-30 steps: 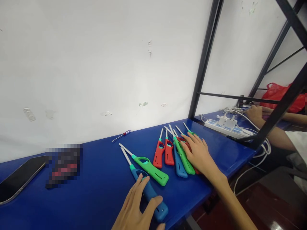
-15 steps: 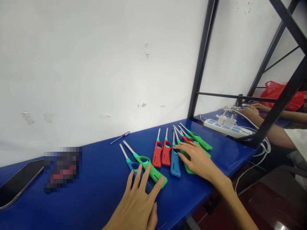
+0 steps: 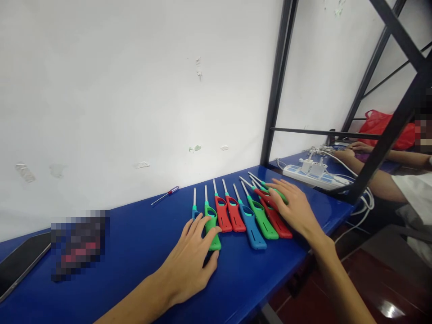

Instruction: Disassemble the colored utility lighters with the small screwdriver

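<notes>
Several long-necked gas lighters lie side by side on the blue tabletop (image 3: 135, 252). My left hand (image 3: 191, 258) rests with fingers spread over a green lighter (image 3: 215, 243) and a blue lighter that it mostly covers. Two red lighters (image 3: 223, 216) and another blue lighter (image 3: 254, 229) lie in the middle, tips toward the wall. Beside them is a second green lighter (image 3: 266, 222). My right hand (image 3: 297, 207), fingers stretched out, lies over the right end of the row, touching red and green lighters there; a red lighter (image 3: 278, 225) shows below it.
A small screwdriver (image 3: 165, 195) lies near the wall. A phone (image 3: 23, 261) and a blurred-out item (image 3: 81, 245) lie at left. Past the black metal frame (image 3: 275, 90) are a white power strip (image 3: 313, 177), cables, a red bag (image 3: 388, 128) and another person's arms (image 3: 381, 173).
My left hand has shifted the blue and green lighters right, up against the red ones, turning them more upright. My right hand has moved right, and the lighters near it lie differently.
</notes>
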Available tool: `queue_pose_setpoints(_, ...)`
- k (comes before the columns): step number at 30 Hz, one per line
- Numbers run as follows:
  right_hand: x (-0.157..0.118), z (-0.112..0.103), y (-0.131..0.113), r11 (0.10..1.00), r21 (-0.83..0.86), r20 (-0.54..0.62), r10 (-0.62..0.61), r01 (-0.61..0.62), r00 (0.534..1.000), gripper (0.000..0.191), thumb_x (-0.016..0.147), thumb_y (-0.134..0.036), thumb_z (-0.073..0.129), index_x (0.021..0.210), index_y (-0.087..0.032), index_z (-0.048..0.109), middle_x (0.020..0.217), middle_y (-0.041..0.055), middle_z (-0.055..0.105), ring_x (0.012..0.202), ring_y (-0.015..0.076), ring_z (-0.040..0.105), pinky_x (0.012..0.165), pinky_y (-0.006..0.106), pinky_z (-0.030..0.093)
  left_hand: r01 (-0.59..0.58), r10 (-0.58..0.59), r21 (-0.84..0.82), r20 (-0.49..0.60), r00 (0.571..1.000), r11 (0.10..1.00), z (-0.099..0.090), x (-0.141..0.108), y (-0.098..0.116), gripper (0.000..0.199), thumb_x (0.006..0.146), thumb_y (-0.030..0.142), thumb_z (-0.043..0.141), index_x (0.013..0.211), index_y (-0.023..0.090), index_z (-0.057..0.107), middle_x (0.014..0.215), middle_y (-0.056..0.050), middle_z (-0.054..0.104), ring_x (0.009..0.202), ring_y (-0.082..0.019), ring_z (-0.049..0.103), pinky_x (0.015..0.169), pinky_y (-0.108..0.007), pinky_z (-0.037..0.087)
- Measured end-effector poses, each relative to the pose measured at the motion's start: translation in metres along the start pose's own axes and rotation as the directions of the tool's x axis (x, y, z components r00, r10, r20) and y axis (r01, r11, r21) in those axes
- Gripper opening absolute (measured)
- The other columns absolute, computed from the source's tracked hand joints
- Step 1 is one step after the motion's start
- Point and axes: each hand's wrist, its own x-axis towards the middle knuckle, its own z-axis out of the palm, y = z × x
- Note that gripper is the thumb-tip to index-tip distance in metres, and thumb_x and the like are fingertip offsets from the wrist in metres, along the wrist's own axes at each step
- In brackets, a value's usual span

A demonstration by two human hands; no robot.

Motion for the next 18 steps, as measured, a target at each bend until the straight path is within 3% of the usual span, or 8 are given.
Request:
queue_pose_setpoints(3,-0.001,0.005,0.018,0.997,-0.031,0.045,0.073,-0.071,0.996,0.047,0.11,-0.052,0.049,0.142,-0.024,0.068,0.152,0.0141,0.065,0.151,0.0381,0.05,0.123,0.066,0.038,0.021,-0.021,0.019,0.021,1.0,1.0,0.007,0.01,-0.004,0.059,0.106,0.035,0.055,0.163,0.03,0.043,0.173,-0.016,0.037,0.162,-0.045,0.026,0.125,-0.076,0.027)
queue_pose_setpoints(8,-0.01,0.013,0.022,0.995,-0.033,0.111,0.095,-0.092,0.989,0.046,0.107,-0.046,0.065,0.147,-0.023,0.061,0.153,0.0134,0.061,0.137,0.0324,0.061,0.116,0.06,0.048,0.022,-0.023,0.014,0.065,0.998,1.0,0.014,0.031,-0.008,0.066,0.108,0.055,0.052,0.168,0.033,0.036,0.179,-0.013,0.024,0.164,-0.045,0.016,0.127,-0.076,0.021)
queue_pose_setpoints(13,-0.011,0.011,0.018,0.998,-0.017,0.12,0.063,-0.062,0.991,0.042,0.107,-0.04,0.065,0.146,-0.024,0.061,0.15,0.0125,0.062,0.13,0.0308,0.065,0.111,0.058,0.053,0.03,-0.029,-0.007,0.112,0.993,1.0,0.013,0.042,-0.013,0.067,0.11,0.062,0.043,0.169,0.031,0.036,0.175,-0.013,0.033,0.163,-0.044,0.022,0.126,-0.075,0.024)
queue_pose_setpoints(18,-0.009,0.01,0.019,0.999,0.008,0.118,0.045,-0.046,0.992,0.036,0.106,-0.037,0.067,0.139,-0.023,0.065,0.146,0.0116,0.064,0.128,0.0297,0.066,0.109,0.056,0.054,0.02,-0.017,-0.03,0.082,0.996,0.999,0.012,0.041,-0.015,0.061,0.111,0.061,0.044,0.165,0.032,0.044,0.172,-0.013,0.041,0.163,-0.042,0.026,0.127,-0.073,0.025)
